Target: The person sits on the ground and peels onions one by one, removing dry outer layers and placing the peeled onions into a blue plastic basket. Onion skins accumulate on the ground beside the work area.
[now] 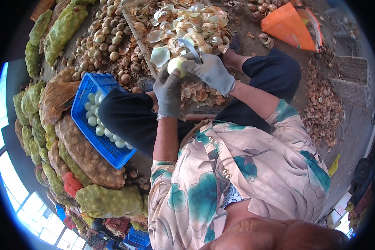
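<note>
A pale, peeled onion rests in the fingers of my gloved left hand, its thumb pressed along the near side. My gloved right hand grips a small knife whose curved blade points away from me, over the peelings. The right thumb touches or nearly touches the onion; the knife's handle is mostly hidden by the fingers. Just beyond both hands lies a heap of onion skins, with a large pale piece of peel beside the onion.
By my left knee stands a blue plastic crate of peeled onions. Unpeeled onions cover the floor ahead-left. Filled mesh sacks line the left. An orange container and a pale basket are at right.
</note>
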`<state>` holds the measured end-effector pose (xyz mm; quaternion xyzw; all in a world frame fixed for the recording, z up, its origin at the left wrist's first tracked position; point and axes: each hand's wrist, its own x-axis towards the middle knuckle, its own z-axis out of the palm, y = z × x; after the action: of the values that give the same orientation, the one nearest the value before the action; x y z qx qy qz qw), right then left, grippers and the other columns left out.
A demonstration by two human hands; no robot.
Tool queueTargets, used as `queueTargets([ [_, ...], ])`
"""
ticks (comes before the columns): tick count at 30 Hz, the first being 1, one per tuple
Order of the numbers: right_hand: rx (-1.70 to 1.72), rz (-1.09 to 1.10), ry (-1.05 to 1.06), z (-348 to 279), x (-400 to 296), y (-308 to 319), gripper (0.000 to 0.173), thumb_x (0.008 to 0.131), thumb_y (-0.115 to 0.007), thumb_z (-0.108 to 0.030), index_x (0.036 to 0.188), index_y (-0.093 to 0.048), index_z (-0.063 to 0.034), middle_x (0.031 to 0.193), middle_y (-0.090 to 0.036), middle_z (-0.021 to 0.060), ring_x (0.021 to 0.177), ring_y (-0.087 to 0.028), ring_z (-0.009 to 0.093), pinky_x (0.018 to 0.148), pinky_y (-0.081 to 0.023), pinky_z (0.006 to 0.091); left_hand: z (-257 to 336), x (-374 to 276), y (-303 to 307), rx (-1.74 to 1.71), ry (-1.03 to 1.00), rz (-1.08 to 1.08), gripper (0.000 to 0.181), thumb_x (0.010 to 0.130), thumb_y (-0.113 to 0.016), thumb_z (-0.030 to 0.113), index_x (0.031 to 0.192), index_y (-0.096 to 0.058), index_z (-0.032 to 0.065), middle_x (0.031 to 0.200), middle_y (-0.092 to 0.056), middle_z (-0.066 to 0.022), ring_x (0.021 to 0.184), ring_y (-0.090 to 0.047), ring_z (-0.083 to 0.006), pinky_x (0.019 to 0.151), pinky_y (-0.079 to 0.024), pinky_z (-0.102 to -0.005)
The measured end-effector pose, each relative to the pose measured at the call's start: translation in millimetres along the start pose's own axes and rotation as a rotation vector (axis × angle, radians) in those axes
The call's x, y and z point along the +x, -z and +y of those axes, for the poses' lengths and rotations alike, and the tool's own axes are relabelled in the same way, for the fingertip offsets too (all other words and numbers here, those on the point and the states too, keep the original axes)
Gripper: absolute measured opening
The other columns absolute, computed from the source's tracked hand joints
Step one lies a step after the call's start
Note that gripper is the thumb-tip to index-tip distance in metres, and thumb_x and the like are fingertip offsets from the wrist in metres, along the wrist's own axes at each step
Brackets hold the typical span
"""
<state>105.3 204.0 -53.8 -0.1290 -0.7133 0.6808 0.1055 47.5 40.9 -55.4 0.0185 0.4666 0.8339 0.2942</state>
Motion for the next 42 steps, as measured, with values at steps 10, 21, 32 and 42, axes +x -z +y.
queueTargets([
  [10, -0.972, 0.010, 0.025, 28, 31, 35, 0.032, 0.100, -0.066, -0.035, 0.117, -0.068, -0.0073, 0.084, -0.071, 0.0212, 0.076, -0.071, 0.039, 0.063, -0.056, 0.0477, 18, -4, -1, -0.162, -0.065, -0.117, 0.061, 0.090, -0.074, 0.015, 0.139, -0.051, -0.0127, 0.128, -0.063, -0.0191, 0.117, -0.064, -0.0281, 0.107, -0.049, -0.0424],
  [21, -1.028, -0.164, 0.723, -1, -6, 17, 0.053, 0.087, -0.067, -0.019, 0.138, -0.061, -0.0032, 0.085, -0.063, 0.0097, 0.070, -0.063, 0.028, 0.061, -0.050, 0.0400, 16, 2, 10, -0.013, -0.115, 0.097, 0.054, 0.092, -0.075, 0.013, 0.134, -0.055, -0.0138, 0.122, -0.067, -0.0185, 0.106, -0.069, -0.0264, 0.090, -0.061, -0.0390],
  [32, -0.951, -0.104, 0.639, 16, -1, 15, 0.046, 0.090, -0.063, -0.013, 0.135, -0.064, -0.0019, 0.072, -0.063, 0.0069, 0.060, -0.064, 0.025, 0.057, -0.051, 0.0377, 13, 2, 7, 0.089, -0.093, 0.163, 0.049, 0.092, -0.069, 0.011, 0.132, -0.057, -0.0155, 0.119, -0.068, -0.0205, 0.107, -0.069, -0.0270, 0.094, -0.057, -0.0380],
  [42, -0.045, -0.097, -0.032, -6, 9, 17, 0.035, 0.101, -0.067, -0.026, 0.128, -0.070, -0.0039, 0.069, -0.065, 0.0062, 0.061, -0.060, 0.012, 0.058, -0.050, 0.0336, 15, 0, 4, 0.324, -0.109, 0.120, 0.054, 0.082, -0.080, 0.003, 0.130, -0.060, -0.0122, 0.121, -0.067, -0.0163, 0.111, -0.067, -0.0223, 0.097, -0.056, -0.0345],
])
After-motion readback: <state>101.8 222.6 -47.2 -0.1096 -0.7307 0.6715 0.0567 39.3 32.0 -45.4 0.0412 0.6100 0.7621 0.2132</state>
